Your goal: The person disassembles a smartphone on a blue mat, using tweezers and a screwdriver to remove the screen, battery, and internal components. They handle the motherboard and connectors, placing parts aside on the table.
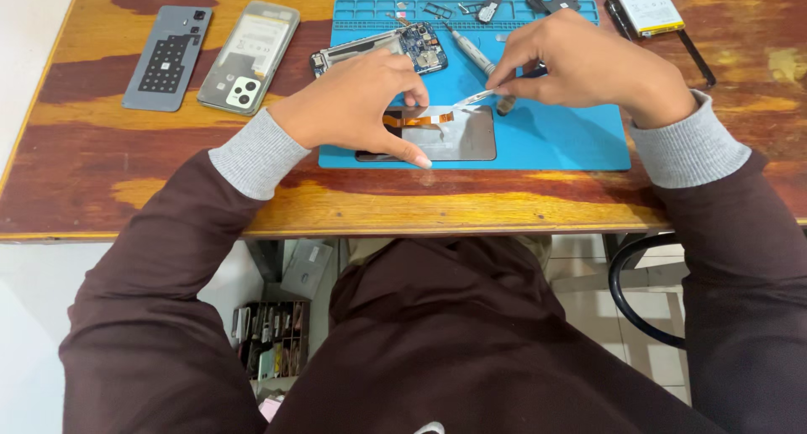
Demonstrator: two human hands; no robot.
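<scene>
Left hand [357,106] fingers press the screen panel [458,136] — right hand [588,64] fingers pinch tweezers [475,98].

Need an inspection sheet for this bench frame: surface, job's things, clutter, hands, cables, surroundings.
Surface: worn wooden table with a blue work mat on it.
Job's things: screen panel flat on the mat, an orange flex strip across it; opened phone body behind.
Clutter: grey back cover, clear phone case, screwdriver, battery, small parts in the mat's trays.
Hands: left hand presses on the panel; right hand pinches a thin pale strip.
Cables: nothing seen beyond the flex.
Surroundings: tiled floor, black chair ring, parts rack under the table.
</scene>
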